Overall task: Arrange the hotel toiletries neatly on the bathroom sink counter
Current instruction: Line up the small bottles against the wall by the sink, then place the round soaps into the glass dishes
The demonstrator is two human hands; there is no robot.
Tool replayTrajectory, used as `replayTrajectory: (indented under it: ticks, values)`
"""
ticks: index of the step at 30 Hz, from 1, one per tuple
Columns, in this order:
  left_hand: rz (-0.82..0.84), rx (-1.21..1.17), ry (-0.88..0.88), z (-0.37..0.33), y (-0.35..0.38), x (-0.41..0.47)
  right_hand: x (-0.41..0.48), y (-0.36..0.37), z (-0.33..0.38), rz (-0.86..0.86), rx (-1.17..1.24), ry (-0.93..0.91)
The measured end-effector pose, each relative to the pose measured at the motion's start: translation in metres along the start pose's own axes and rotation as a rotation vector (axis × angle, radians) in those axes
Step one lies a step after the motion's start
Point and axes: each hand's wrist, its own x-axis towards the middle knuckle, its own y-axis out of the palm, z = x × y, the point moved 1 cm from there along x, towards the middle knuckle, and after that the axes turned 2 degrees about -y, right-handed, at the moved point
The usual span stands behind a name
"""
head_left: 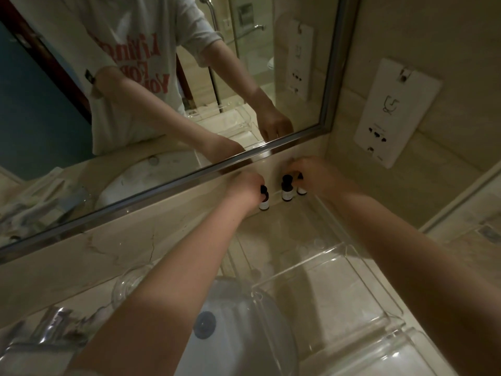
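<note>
Three small toiletry bottles with dark caps and white labels stand upright in a row at the back of the counter, below the mirror. My left hand (245,187) is closed around the left bottle (263,199). My right hand (317,176) has its fingers on the right bottle (301,185), partly hiding it. The middle bottle (286,189) stands free between the two hands. The bottles rest at the far edge of a clear acrylic tray (320,270) on the beige marble counter (89,256).
A white sink basin (230,321) with a drain plug lies below my arms, with a chrome tap (51,324) at the lower left. An upturned glass (130,283) stands behind the basin. The framed mirror (162,104) faces me; a white wall socket plate (393,109) is on the right wall.
</note>
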Motion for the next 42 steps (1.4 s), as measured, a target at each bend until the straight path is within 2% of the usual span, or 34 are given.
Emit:
replayTrajectory:
  ticks: [7,16,22,26,31,37,42]
  values:
    - [-0.027,0.006,0.016,-0.012,0.007,0.019,0.01,-0.005,0.011,0.106,-0.074,0.015]
    - [-0.029,-0.058,0.001,-0.01,0.007,0.018,0.004,-0.008,0.018,0.031,-0.043,0.026]
    - [-0.1,0.059,0.003,-0.006,0.002,-0.002,-0.012,-0.014,0.033,-0.043,-0.148,0.003]
    - [-0.112,0.133,0.023,0.004,-0.011,-0.038,-0.03,-0.02,0.051,-0.03,-0.208,0.058]
    - [-0.175,0.112,0.006,0.017,-0.021,-0.11,-0.072,-0.025,0.086,-0.111,-0.143,0.016]
    - [-0.207,0.101,-0.099,0.049,-0.016,-0.197,-0.133,-0.016,0.151,-0.138,-0.179,-0.044]
    - [-0.22,-0.002,-0.175,0.091,0.008,-0.27,-0.177,0.013,0.213,-0.09,-0.191,-0.08]
